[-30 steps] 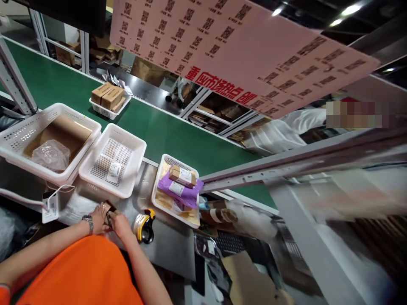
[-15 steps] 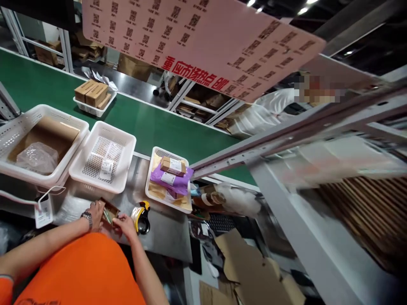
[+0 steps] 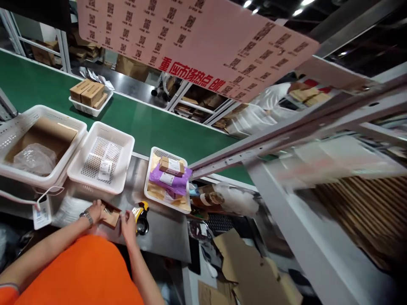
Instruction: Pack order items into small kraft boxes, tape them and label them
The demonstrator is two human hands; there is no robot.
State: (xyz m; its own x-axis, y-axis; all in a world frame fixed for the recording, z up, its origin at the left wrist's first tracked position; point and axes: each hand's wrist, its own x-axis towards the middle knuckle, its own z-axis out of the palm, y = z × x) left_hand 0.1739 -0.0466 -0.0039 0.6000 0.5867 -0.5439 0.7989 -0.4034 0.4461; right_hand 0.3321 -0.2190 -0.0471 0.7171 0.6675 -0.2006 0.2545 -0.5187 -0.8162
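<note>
The left end of a small cardboard box (image 3: 111,217) is held by the left hand (image 3: 95,211), with the fingers laid over its edge. At the opposite end, the right hand (image 3: 128,223) is placed with its fingers curled together; whether the box's edge is pinched or merely neighboured there cannot be told. The box is thus found between the two hands: to the right of the left hand's grip and to the left of the right hand's fingertips. The left hand is judged the nearer, since contact is plainly made by it.

The box is laid with its long axis running from one hand to the other, across the front of the body. One end is pointed at the left hand; the other is pointed toward the right hand, angled slightly in toward the body. A dark gap is shown along the top, but what lies within cannot be made out.

The box is set at the near edge of the metal table (image 3: 168,235). Just beyond the right hand, a yellow and black tape dispenser (image 3: 144,216) is placed. Farther out, a white basket (image 3: 95,187) and a parcel-filled basket (image 3: 146,190) are stood, backed by a green belt (image 3: 136,118).
</note>
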